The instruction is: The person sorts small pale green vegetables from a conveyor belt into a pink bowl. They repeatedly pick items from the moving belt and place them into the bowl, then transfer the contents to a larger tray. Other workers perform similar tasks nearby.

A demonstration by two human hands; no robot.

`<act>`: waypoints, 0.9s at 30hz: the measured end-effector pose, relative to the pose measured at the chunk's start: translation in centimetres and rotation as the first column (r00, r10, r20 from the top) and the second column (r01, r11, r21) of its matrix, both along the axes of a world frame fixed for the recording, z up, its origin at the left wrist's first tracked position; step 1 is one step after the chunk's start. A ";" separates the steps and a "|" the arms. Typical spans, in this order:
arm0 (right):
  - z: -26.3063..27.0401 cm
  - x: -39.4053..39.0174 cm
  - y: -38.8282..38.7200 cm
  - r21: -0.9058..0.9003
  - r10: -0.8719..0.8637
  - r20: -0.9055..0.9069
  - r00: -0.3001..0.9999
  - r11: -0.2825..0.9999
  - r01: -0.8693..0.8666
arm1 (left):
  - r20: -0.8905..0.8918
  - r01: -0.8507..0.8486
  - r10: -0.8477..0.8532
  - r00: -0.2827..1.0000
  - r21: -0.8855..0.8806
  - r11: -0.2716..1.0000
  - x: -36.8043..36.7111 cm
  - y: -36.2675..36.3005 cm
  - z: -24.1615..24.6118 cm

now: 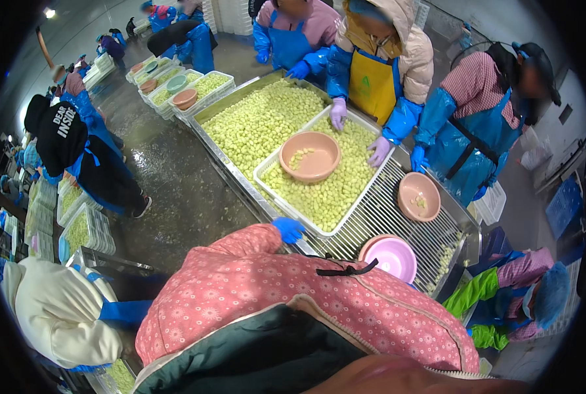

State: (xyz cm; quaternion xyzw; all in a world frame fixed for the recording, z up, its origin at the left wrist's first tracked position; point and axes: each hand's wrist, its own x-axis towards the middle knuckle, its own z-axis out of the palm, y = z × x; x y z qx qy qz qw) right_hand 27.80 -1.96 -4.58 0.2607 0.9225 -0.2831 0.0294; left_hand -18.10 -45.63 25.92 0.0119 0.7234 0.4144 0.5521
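Observation:
My left hand (289, 230), in a blue glove, lies at the metal rim of the sorting table by the near corner of a white plastic tray (333, 233). Its fingers look spread, and nothing shows in them. My right hand is not in view; the pink patterned garment covers that side. Pale green oval pieces of produce (253, 123) fill the tray and heap across the far part of the table. On the tray stands a salmon-coloured plastic bowl (310, 170) with a few pieces inside. A pink bowl (396, 263), stacked over another bowl, sits on the slatted metal grate (366, 216) before me.
Across the table, a co-worker's lilac-gloved hands (338, 114) touch the tray's produce. Another person's blue glove (419, 158) is at a second salmon bowl (419, 197). Stacked filled trays (211, 86) stand behind the table at left. The floor (169, 162) is wet. Other people work around.

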 end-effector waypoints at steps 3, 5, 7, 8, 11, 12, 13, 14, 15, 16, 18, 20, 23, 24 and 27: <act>0.0 1.6 -0.4 -0.005 0.003 0.083 0.997 1.000 -0.002 | 0.139 -0.182 0.165 0.976 0.117 0.976 -2.9 -3.7 -1.2; 0.0 2.9 -0.7 -0.015 0.023 0.130 0.991 1.000 -0.021 | 0.056 -0.310 0.305 0.951 0.120 0.943 -4.3 -5.5 -1.5; -0.3 3.9 -1.3 -0.014 0.076 0.102 0.992 0.997 -0.075 | -0.024 -0.348 0.355 0.935 0.150 0.925 -5.4 -6.8 -1.3; -0.4 4.3 -1.6 -0.024 0.124 0.029 0.992 0.992 -0.123 | -0.004 -0.400 0.407 0.913 0.176 0.899 -5.9 -7.2 -1.2; -1.1 4.7 -2.9 -0.183 0.132 0.164 0.978 0.978 -0.101 | -0.166 -0.500 0.514 0.842 0.119 0.858 -6.7 -8.4 -1.4; -1.1 4.6 -3.1 -0.595 -0.175 0.157 0.972 0.769 0.234 | -0.175 -0.504 0.516 0.839 0.112 0.857 -6.9 -8.7 -1.9; -1.1 4.6 -3.4 -0.851 -0.435 0.280 0.856 0.300 0.431 | -0.187 -0.524 0.529 0.828 0.077 0.848 -7.1 -9.3 -2.5; -0.9 4.5 -3.4 -0.869 -0.559 0.492 0.667 -0.268 0.416 | -0.202 -0.544 0.543 0.815 0.054 0.837 -7.5 -9.8 -3.2; -0.5 4.6 -3.4 -0.854 -0.476 0.194 0.858 0.348 0.386 | -0.151 -0.577 0.580 0.800 0.072 0.814 -7.7 -10.5 -4.1; -0.1 4.6 -3.1 -0.801 -0.452 0.191 0.871 0.441 0.405 | -0.057 -0.573 0.584 0.810 0.136 0.808 -8.1 -11.3 -5.0; 1.3 5.0 -2.4 -0.767 -0.467 0.254 0.847 0.436 0.470 | 0.299 -0.532 0.460 0.836 0.236 0.813 -8.6 -13.2 -6.5; 2.7 5.4 -1.5 -0.766 -0.498 0.288 0.818 0.392 0.509 | -0.136 -0.552 0.541 0.830 -0.065 0.831 -8.4 -14.0 -7.4; 4.3 5.6 -0.8 -0.771 -0.519 0.314 0.795 0.349 0.532 | -0.203 -0.663 0.641 0.740 -0.058 0.747 -8.3 -13.2 -6.6; 4.7 5.4 -0.7 -0.772 -0.523 0.315 0.792 0.344 0.534 | -0.247 -0.659 0.643 0.725 0.020 0.752 -8.5 -12.1 -5.9; 5.1 4.7 -1.1 -0.784 -0.532 0.321 0.783 0.314 0.535 | -0.306 -0.684 0.663 0.684 0.048 0.728 -8.4 -8.6 -3.4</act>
